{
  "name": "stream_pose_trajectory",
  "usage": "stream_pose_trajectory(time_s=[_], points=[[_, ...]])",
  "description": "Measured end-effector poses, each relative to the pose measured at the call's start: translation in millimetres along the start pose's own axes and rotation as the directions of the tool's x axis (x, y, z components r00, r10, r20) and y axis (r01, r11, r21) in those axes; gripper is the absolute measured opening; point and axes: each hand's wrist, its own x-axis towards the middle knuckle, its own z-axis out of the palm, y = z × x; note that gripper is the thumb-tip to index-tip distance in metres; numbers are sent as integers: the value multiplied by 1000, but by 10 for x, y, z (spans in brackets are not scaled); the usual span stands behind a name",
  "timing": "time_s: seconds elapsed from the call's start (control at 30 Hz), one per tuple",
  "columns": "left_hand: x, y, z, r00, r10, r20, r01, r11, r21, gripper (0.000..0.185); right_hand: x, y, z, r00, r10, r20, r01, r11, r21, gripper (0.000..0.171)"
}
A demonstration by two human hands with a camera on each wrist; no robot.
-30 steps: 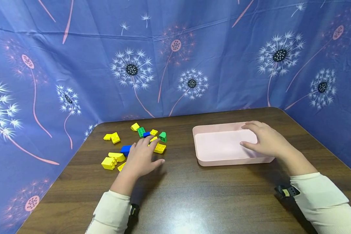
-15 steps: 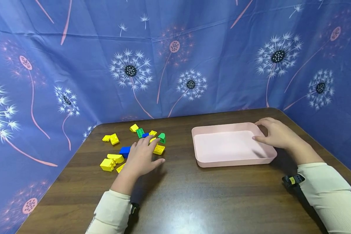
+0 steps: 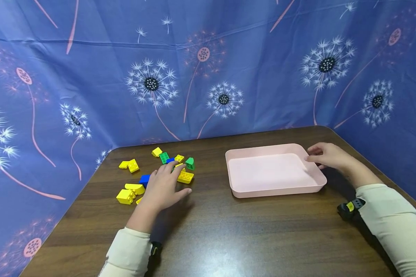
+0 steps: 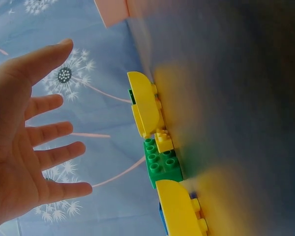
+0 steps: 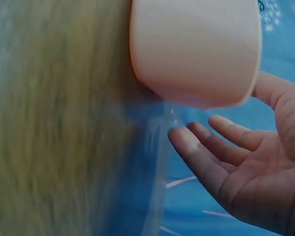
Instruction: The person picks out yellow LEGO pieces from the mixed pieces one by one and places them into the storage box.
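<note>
Where the left hand (image 3: 163,188) hovers over scattered toy blocks, its fingers are spread, thumb held wide, with nothing in their grasp. Just beyond these fingertips lie a green studded block (image 3: 164,157) and a yellow block (image 3: 156,152); to their right are a green wedge-like block (image 3: 190,164) and a long yellow block (image 3: 185,177). A blue block (image 3: 144,180) sits left of the knuckles. At the right end of a shallow pink tray (image 3: 268,175), the right hand (image 3: 332,156) has loosely curved fingers, parted from the thumb and gripping nothing; whether they touch the rim cannot be told. Blocks and tray rest on a brown table (image 3: 263,231).
</note>
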Motion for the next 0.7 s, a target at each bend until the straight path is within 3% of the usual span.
stream_pose_trajectory(time_s=[0.13,0.27,0.47,0.7], points=[[-25,-30,-6,1000,-3,0,3,1000,3,78,-15,87,-52,988,101,121,-126,968,217,69],[-35,-50,-16,1000,-3,2,3,1000,3,80,-42,176,-84,964,144,221,-216,913,347,66],[-42,-77,-8,1000,-5,9,5,1000,-8,80,-76,278,-105,937,144,318,-284,843,457,64],[-50,-93,-2,1000,-4,7,4,1000,-13,81,-72,351,-101,935,128,331,-296,797,527,50]])
